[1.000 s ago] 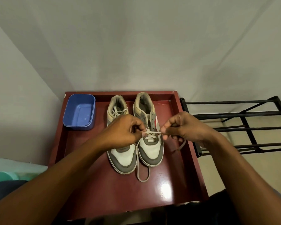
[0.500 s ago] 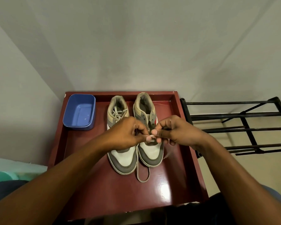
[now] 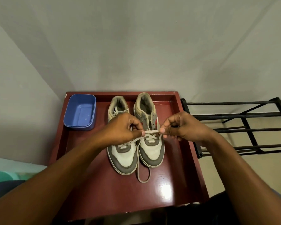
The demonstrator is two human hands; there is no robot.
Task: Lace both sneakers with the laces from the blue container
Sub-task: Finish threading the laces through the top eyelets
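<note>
The left hand (image 3: 120, 129) and right hand (image 3: 183, 125) each pinch the lace (image 3: 150, 131), pulled straight between them over the right shoe (image 3: 150, 148).

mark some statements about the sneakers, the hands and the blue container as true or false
1. The left hand and the right hand pinch one lace stretched between them. True.
2. A lace lies in the blue container. False: no lace shows inside it.
3. The left sneaker and the right sneaker point their toes toward the person. True.
4. The right sneaker is laced to the top. False: its upper eyelets are bare.
5. The black rack stands left of the table. False: it stands to the right.
</note>
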